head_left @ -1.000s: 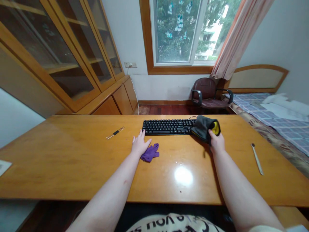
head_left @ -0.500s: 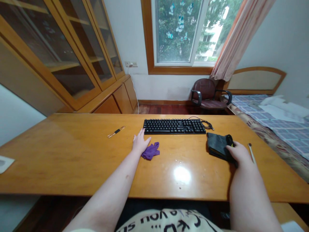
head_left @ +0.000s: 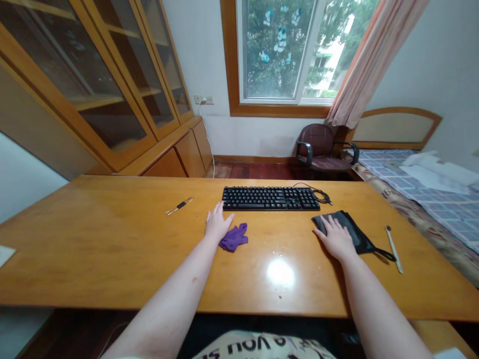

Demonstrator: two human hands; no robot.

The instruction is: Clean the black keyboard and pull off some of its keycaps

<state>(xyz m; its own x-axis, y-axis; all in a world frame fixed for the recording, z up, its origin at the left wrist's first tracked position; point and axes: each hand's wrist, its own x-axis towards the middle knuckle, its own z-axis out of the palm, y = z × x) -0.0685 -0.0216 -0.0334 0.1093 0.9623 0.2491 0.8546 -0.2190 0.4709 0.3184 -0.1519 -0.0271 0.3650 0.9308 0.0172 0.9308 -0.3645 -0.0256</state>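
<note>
My left hand (head_left: 217, 223) rests flat on the wooden desk (head_left: 112, 249), fingers stretched out, its edge touching a crumpled purple cloth (head_left: 234, 238). My right hand (head_left: 336, 237) lies open, fingers spread, on the near part of a dark grey pouch (head_left: 350, 228) that sits flat on the desk with a black cord trailing to the right. A black keyboard (head_left: 270, 197) lies just beyond both hands, with its cable coiled at its right end.
A slim light-coloured tool (head_left: 394, 243) lies right of the pouch. A small pen-like tool (head_left: 180, 205) lies at the left. White paper (head_left: 4, 253) shows at the far left edge. Behind the desk stand a chair (head_left: 320, 147), cabinets and a bed (head_left: 430, 189).
My right hand carried the dark pouch from the keyboard's right end down to the desk, laid it flat and spread its fingers on it. My left hand stayed put.
</note>
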